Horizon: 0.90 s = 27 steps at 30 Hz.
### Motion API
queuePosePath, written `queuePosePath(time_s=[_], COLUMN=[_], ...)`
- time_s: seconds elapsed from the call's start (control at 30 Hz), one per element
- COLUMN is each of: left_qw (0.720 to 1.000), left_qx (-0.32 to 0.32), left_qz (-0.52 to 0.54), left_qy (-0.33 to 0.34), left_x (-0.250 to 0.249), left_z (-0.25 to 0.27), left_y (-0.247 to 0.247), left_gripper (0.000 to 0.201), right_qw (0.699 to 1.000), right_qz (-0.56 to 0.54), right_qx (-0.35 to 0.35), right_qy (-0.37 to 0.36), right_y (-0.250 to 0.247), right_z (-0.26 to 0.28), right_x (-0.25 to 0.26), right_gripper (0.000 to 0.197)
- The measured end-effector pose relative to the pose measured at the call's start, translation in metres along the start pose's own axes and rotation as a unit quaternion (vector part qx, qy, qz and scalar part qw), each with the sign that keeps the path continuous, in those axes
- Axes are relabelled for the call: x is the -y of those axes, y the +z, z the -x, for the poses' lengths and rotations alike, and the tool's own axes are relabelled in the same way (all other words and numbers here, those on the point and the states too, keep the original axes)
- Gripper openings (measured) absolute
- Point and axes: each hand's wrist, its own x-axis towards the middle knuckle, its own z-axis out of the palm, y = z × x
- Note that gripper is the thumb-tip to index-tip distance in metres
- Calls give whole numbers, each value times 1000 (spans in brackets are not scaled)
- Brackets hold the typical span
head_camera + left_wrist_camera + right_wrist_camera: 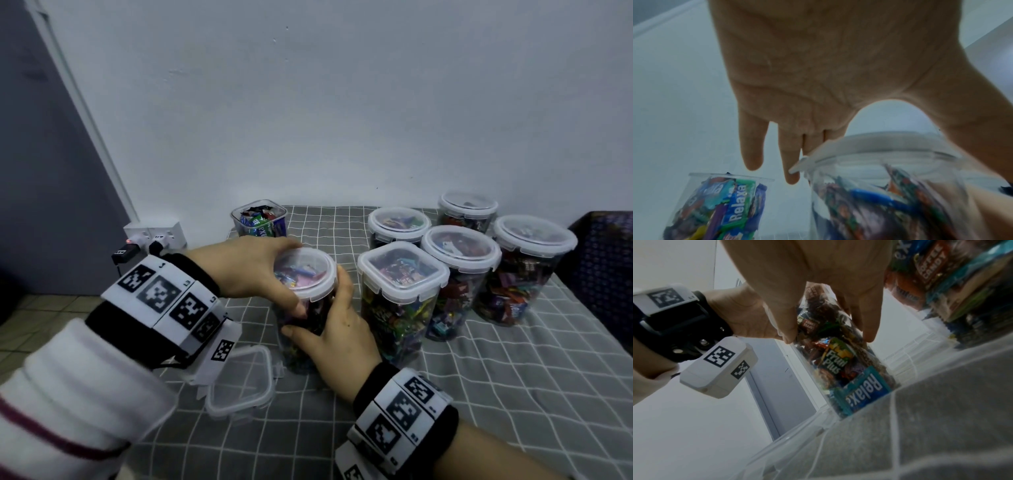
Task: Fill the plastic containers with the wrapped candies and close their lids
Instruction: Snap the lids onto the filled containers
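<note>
The right hand grips the jar low on its body, steadying it, while the left hand clasps the lid to seat it. Jar stands at nine o'clock of five sealed jars; spare lid at seven.

Left hand and right hand close together, fingers curled, both forearms angled inward.
</note>
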Motion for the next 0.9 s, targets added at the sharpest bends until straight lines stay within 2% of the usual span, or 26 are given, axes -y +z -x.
queuePosePath(time_s=[0.1, 0.17, 0.3, 0.37, 0.43, 0.5, 0.6, 0.67, 0.8, 0.9], left_qw=[1000, 999, 1000, 999, 989, 976, 970, 964, 961, 963], left_qx=[-8, -12, -19, -30, -59, -71, -7, 13, -10, -22], left_qz=[-21, -31, -23, 25, 121, 199, 239, 261, 267, 263], left_qy=[-2, 0, 5, 25, 53, 46, 38, 53, 66, 61], left_x=[-5, -6, 0, 7, 17, 31, 44, 43, 39, 41], left_z=[0, 0, 2, 8, 17, 26, 34, 34, 25, 20], left_y=[-1, 0, 3, 7, 12, 17, 27, 33, 39, 41], left_gripper=[91, 92, 113, 124, 112, 97, 78, 66, 76, 84], right_qw=[1000, 1000, 1000, 1000, 1000, 999, 999, 999, 1000, 999], right_qz=[2, 7, 5, 0, -6, -18, -27, -15, 7, 37], right_qx=[0, -1, -5, -6, -13, -28, -38, -31, -30, -8], right_qy=[-2, -2, -3, -9, -11, -10, -3, 0, 1, 14], right_y=[0, 1, 2, 2, 3, 5, 8, 10, 9, 7], right_z=[0, -1, -2, -1, 0, -1, -5, -7, -10, -12], right_x=[0, -1, -2, -2, -4, -7, -10, -10, -9, -6], right_gripper=[105, 106, 107, 107, 107, 108, 109, 108, 95, 96])
